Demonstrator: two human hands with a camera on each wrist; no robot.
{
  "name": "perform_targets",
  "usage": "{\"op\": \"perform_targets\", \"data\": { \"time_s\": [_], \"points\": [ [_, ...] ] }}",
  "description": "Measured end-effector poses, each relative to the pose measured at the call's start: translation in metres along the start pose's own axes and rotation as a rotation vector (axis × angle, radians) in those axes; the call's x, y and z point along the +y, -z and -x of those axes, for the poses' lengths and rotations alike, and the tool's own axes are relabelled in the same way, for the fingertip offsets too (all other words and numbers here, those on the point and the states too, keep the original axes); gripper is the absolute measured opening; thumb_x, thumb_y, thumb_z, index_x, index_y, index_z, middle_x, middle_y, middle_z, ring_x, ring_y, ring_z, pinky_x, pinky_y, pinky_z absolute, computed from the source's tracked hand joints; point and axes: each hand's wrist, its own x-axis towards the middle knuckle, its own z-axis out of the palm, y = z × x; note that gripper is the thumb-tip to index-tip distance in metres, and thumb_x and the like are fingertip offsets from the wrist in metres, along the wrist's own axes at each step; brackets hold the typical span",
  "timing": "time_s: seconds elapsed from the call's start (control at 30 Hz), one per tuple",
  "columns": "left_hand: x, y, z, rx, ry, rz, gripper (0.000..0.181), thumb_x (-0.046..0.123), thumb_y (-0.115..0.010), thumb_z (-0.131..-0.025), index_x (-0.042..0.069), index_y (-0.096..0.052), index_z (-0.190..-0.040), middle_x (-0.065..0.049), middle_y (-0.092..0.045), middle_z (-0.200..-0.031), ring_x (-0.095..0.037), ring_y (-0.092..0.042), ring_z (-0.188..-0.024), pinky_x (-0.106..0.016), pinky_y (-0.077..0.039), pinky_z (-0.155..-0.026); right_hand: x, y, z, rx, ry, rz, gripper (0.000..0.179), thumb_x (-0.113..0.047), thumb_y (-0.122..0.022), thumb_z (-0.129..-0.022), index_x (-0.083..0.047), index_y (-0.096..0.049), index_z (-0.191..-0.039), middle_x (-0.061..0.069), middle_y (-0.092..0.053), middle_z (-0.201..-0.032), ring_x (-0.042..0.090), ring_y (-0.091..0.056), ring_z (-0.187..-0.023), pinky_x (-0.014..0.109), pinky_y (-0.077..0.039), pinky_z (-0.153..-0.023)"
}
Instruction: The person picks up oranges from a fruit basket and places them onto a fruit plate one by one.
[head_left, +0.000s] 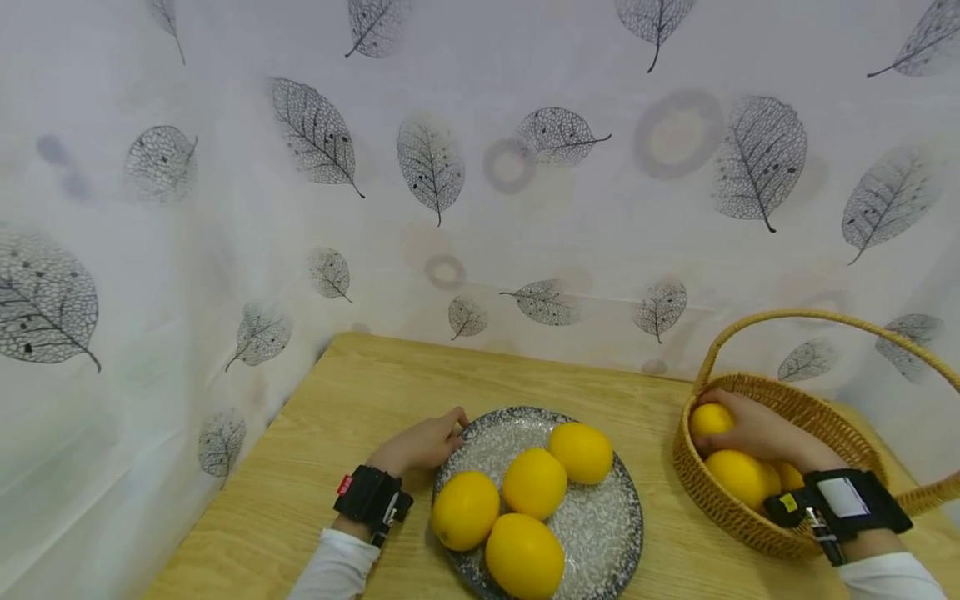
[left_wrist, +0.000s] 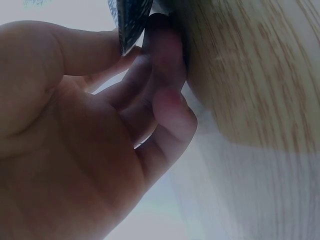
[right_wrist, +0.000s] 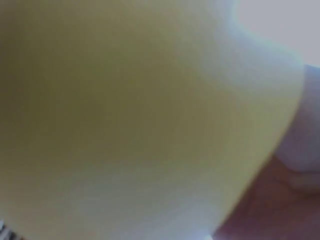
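A speckled grey plate (head_left: 600, 533) with a dark rim lies on the table, bearing several yellow lemons (head_left: 535, 483). At its left edge my left hand (head_left: 423, 442) pinches the rim, thumb above and curled fingers below; the left wrist view shows this hand (left_wrist: 85, 130) with the plate's edge (left_wrist: 131, 25) between. Inside the wicker basket (head_left: 738, 512), my right hand (head_left: 757, 429) grips a lemon (head_left: 711, 423) against the left wall. More lemons (head_left: 738, 477) lie under that hand, partly hidden by it. In the right wrist view a blurred yellow surface (right_wrist: 140, 115) covers most of the frame.
The basket's tall arched handle (head_left: 817, 315) rises above the right hand. Wood-grain tabletop (head_left: 390, 375) surrounds the plate and runs between it and the basket. A pale leaf-print sheet (head_left: 480, 242) hangs behind the table and along its left side.
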Motion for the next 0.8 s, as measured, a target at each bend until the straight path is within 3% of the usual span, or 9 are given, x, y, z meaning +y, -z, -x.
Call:
{"op": "perform_targets", "data": {
  "time_s": [0.43, 0.8],
  "points": [
    [0.0, -0.001, 0.002, -0.004, -0.007, 0.0, 0.022, 0.011, -0.049, -0.1, 0.007, -0.049, -0.122, -0.011, -0.065, -0.087, -0.015, -0.05, -0.064, -0.028, -0.04, -0.058, -0.003, 0.007, 0.014, 0.102, 0.12, 0.026, 0.059, -0.036, -0.082, -0.07, -0.007, -0.064, -0.118, 0.024, -0.066, -0.117, 0.036, -0.059, -0.1, 0.05, -0.048, -0.079],
    [-0.001, 0.0, 0.001, -0.002, -0.005, 0.006, 0.022, 0.012, -0.048, -0.1, 0.007, -0.049, -0.122, -0.012, -0.067, -0.089, -0.016, -0.051, -0.065, -0.03, -0.042, -0.06, -0.02, 0.015, 0.031, 0.139, 0.054, -0.004, 0.063, -0.034, -0.08, -0.075, 0.002, -0.06, -0.124, 0.035, -0.057, -0.122, 0.049, -0.052, -0.108, 0.064, -0.046, -0.08]
  ]
}}
